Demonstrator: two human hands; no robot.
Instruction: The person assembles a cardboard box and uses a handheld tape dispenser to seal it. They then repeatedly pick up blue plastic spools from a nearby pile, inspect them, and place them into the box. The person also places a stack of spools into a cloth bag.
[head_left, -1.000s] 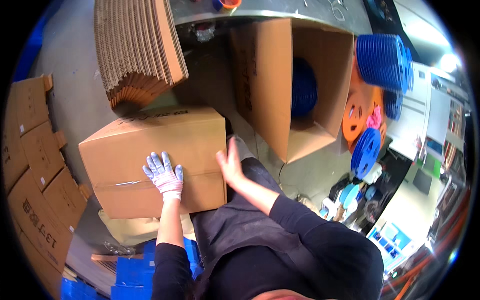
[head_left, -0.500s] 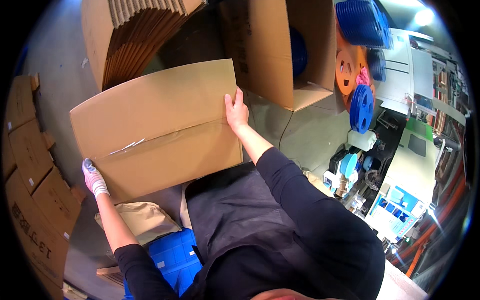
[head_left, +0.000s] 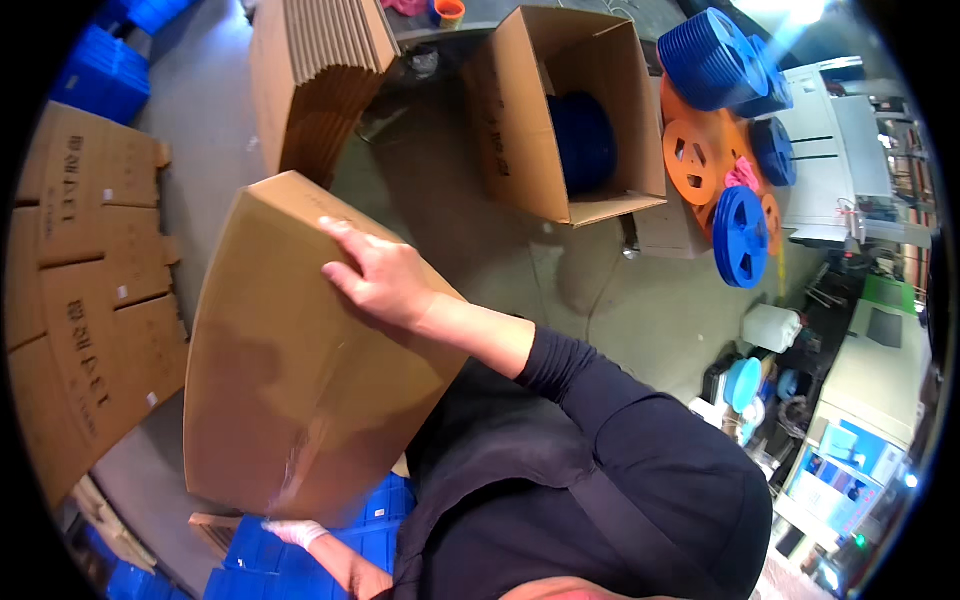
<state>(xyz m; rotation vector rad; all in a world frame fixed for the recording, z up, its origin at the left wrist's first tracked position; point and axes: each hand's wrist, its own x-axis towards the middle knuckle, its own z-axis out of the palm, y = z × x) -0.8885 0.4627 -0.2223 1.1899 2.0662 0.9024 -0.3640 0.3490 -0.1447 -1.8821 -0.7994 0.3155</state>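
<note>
A closed brown cardboard box (head_left: 300,370) is tilted in front of me, a strip of clear tape running along its seam. My right hand (head_left: 385,280) grips its upper edge, thumb on the broad face and fingers over the narrow side. Down at the box's lower edge, my left hand (head_left: 295,533), in a whitish covering, holds from below; its fingertips are partly hidden by the box. Under that hand are blue plastic crates (head_left: 262,560).
Flattened cartons (head_left: 335,50) stand upright beyond the box. An open carton (head_left: 515,150) holds blue reels (head_left: 583,145). More blue reels (head_left: 740,235) and orange reels (head_left: 690,160) are at right. Stacked cartons (head_left: 85,330) line the left, with blue crates (head_left: 100,75) behind.
The box has turned from lying broad across to standing steeply tilted. My right hand moved left along its upper side, and my left hand went down and toward my body.
</note>
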